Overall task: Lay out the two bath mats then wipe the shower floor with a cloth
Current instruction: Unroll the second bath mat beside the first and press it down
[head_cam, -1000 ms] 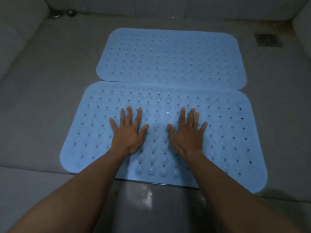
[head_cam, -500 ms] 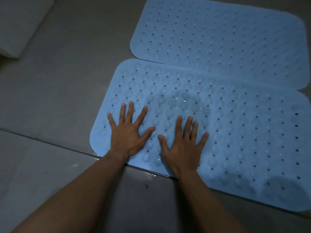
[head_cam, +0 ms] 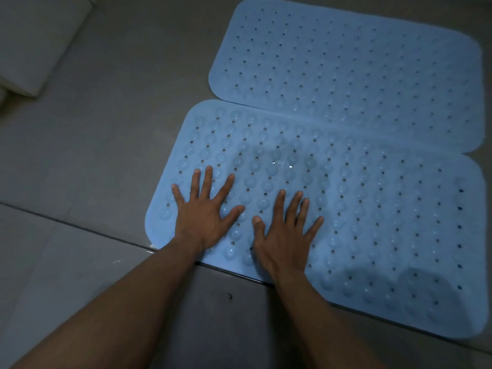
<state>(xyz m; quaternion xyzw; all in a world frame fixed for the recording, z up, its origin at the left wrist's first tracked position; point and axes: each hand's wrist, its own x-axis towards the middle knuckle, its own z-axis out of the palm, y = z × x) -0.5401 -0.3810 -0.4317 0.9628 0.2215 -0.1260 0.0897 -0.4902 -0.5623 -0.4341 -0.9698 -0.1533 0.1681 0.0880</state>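
Pale blue rubber, dotted with small holes and round bumps: near bath mat (head_cam: 372, 209). Lies flat on the grey shower floor (head_cam: 106, 129), near long edge along a dark joint line in that floor. Far bath mat (head_cam: 346, 62), same blue and same pattern, flat beyond it toward the floor's far right. Meets the near mat's far edge along a slanting line; cannot tell which of the two lies on top there.

Left grip (head_cam: 202, 222) fully open, fingers straight and spread, palm down. Rests on the near mat at its near left corner, with nothing held. Right grip (head_cam: 285, 241) just beside it to the right, likewise flat and splayed on the same mat, also with nothing held. Thumbs close to each other but apart. Bare forearms reaching in from the floor's near edge.

Small wet glint (head_cam: 151, 247) on the floor, touching the near mat's near left corner. Dark speck (head_cam: 229, 296) on the floor between the forearms. Pale raised ledge (head_cam: 34, 35) at the floor's far left corner.
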